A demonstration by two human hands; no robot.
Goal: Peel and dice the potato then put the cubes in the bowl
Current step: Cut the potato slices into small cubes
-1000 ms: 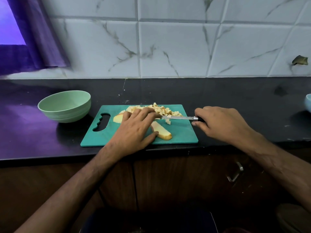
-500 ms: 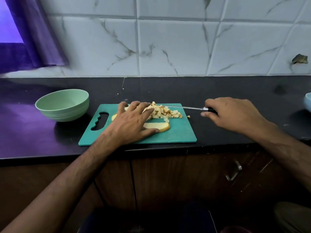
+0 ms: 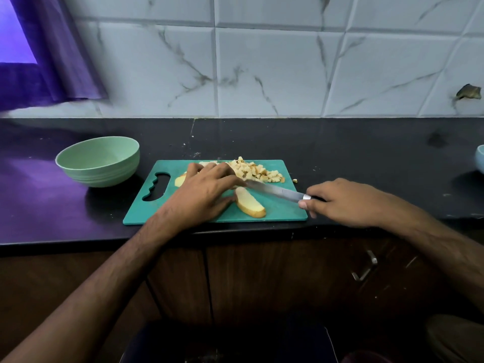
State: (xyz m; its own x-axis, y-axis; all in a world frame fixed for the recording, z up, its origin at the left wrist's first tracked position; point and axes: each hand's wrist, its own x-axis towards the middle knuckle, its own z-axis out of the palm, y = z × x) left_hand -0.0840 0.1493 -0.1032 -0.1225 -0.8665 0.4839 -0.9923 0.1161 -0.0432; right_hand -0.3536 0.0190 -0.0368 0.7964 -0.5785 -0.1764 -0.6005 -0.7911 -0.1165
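Observation:
A teal cutting board (image 3: 277, 213) lies on the dark counter. At its far side sits a pile of diced potato cubes (image 3: 255, 171). A long potato slice (image 3: 250, 202) lies near the front edge, and another piece (image 3: 180, 180) shows at the left, mostly hidden under my left hand (image 3: 207, 195), which lies flat over the potato with fingers spread. My right hand (image 3: 345, 201) grips the handle of a knife (image 3: 272, 191), its blade angled toward my left fingers. The pale green bowl (image 3: 98, 161) stands left of the board and looks empty.
A light blue bowl (image 3: 480, 161) peeks in at the counter's right edge. A purple curtain (image 3: 47, 53) hangs at the upper left. The tiled wall stands behind; wooden cabinet doors with a metal handle (image 3: 365, 268) are below the counter. One stray cube (image 3: 295, 180) lies just off the board.
My right hand brought the knife from the far side of the board down and toward me, its blade now angled across the board by my left fingers. The front slice has turned.

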